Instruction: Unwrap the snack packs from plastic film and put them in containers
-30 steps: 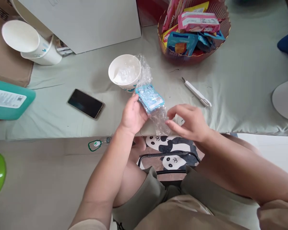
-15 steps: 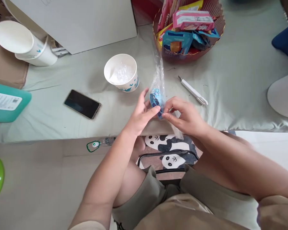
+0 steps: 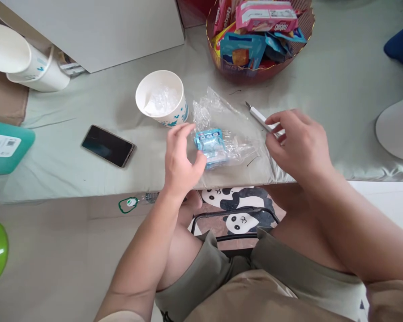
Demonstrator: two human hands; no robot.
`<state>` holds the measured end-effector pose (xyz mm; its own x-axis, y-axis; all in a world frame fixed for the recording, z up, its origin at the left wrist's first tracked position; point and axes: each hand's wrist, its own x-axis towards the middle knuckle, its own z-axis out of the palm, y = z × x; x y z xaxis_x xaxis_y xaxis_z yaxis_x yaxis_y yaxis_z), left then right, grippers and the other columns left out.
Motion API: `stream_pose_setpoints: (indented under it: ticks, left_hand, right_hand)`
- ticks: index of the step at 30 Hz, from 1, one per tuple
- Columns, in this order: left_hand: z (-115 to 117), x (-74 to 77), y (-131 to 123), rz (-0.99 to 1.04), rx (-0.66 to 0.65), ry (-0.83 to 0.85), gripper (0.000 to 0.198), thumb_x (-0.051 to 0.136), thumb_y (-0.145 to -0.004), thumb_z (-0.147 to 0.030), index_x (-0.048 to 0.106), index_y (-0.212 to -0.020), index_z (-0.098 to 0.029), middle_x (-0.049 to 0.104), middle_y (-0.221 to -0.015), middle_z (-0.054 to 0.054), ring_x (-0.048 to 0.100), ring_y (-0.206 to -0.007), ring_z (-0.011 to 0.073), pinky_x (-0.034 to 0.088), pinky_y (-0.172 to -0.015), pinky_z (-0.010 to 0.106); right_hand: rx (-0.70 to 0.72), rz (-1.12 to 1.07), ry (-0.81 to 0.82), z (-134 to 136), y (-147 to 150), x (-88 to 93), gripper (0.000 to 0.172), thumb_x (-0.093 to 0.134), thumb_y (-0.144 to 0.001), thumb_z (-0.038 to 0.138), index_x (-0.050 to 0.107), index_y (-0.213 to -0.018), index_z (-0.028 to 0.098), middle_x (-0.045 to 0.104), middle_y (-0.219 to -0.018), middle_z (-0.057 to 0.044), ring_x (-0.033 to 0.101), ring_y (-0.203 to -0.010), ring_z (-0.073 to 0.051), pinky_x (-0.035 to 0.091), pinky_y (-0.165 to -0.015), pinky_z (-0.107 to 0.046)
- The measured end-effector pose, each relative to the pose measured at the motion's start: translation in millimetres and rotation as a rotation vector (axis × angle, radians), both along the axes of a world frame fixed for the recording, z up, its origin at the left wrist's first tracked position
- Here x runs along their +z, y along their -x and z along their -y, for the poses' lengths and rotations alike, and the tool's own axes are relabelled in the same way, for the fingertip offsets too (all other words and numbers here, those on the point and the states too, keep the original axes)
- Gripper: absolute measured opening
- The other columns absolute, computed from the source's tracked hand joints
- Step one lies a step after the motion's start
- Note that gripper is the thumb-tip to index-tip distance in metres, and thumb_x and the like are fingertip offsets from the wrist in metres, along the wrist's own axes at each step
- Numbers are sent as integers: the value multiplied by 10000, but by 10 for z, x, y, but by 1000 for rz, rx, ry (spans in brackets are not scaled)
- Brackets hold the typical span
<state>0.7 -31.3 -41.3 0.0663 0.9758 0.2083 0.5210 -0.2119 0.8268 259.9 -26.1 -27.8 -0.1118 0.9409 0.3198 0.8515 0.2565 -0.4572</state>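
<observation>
A clear plastic bag (image 3: pixel 238 129) lies on the cloth-covered table with light-blue snack packets (image 3: pixel 212 146) in it. My left hand (image 3: pixel 181 158) is open beside the packets, its fingers curved and apart, thumb at their left edge. On the other side of the bag, my right hand (image 3: pixel 297 145) has its thumb and fingers closed round the rear end of a slim white utility knife (image 3: pixel 258 117). The knife's dark tip points away to the upper left, and its back end is hidden by my fingers.
Behind my left hand stands a paper cup (image 3: pixel 161 100) with crumpled clear plastic inside. A phone (image 3: pixel 108 146) lies to the left. A red glass bowl (image 3: pixel 255 74) of snacks sits at the back. A white box (image 3: pixel 121 36) and more paper cups (image 3: pixel 36 74) stand back left.
The bag with the blue packets has gone from my hands onto the table. My right hand has moved right to the knife and gripped it; my left hand has opened and shifted left.
</observation>
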Motion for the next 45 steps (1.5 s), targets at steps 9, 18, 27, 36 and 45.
stream_pose_setpoints:
  ticks: [9, 18, 27, 36, 45]
  left_hand:
    - [-23, 13, -130, -177, -386, -61, 416, 724, -707, -232, 697, -1122, -255, 664, -719, -24, 709, -936, 273, 264, -1255, 584]
    - [130, 192, 31, -252, -487, -135, 256, 612, -777, -213, 535, -536, -250, 416, -438, -54, 399, -460, 133, 416, -631, 352]
    - [158, 193, -56, -236, -295, -205, 171, 615, -872, -291, 707, -728, -282, 713, -735, 26, 658, -820, 237, 494, -910, 440]
    - [-56, 42, -211, -342, -441, 14, 314, 664, -799, -113, 792, -1000, -318, 774, -1018, 21, 645, -1201, 299, 171, -1284, 608]
    - [59, 182, 240, 27, -225, -115, 101, 663, -749, -185, 695, -693, -263, 658, -730, 16, 605, -775, 217, 498, -884, 427]
  right_hand:
    - [588, 2, 63, -31, 231, -54, 452, 448, -772, 96, 623, -1179, 188, 717, -844, -48, 674, -848, -238, 501, -969, -437]
    - [733, 148, 236, -48, -15, 12, 169, 464, -774, 92, 524, -697, 230, 562, -686, -35, 499, -686, -187, 393, -699, -344]
    - [648, 206, 305, 120, -79, -15, 538, 338, -1073, 394, 575, -629, 206, 695, -741, -84, 646, -894, -245, 387, -907, -459]
    - [501, 300, 256, 88, 198, -147, 184, 658, -835, 255, 645, -1006, 191, 705, -1081, -124, 609, -1017, -309, 421, -818, -407]
    - [524, 296, 329, 23, 146, -93, 176, 671, -815, 271, 626, -975, 213, 703, -1093, -113, 601, -1014, -305, 382, -757, -391]
